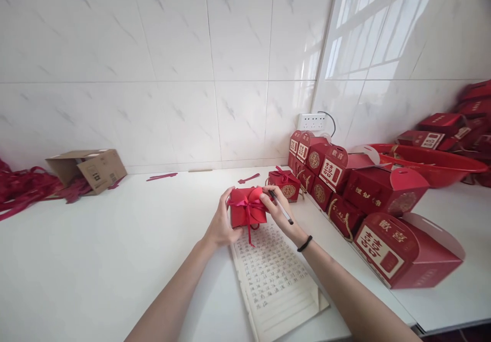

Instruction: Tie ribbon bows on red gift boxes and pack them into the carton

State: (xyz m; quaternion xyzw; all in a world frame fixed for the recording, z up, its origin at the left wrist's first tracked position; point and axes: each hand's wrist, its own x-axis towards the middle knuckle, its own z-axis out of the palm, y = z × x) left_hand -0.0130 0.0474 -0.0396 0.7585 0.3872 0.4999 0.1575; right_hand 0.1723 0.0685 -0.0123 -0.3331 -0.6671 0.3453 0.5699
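Observation:
A small red gift box (238, 216) with a pink-red ribbon bow (248, 205) tied on top is held above a handwritten sheet of paper (273, 268). My left hand (222, 224) grips the box's left side, thumb toward the near edge. At the right side, my right hand (276, 210) has its fingers against the box and bow, with a pen (282, 208) tucked in the same hand, pointing down toward me. The box's underside and some of my right fingertips are hidden. A black band circles my right wrist.
Red gift boxes (387, 191) stand in rows to the right, one with a bow (288, 184) close behind my right hand. Farther right is a red basin (429, 165) beside more boxes. Left are a cardboard box (102, 171) and piled ribbon (26, 188). A power strip (311, 122) is by the wall.

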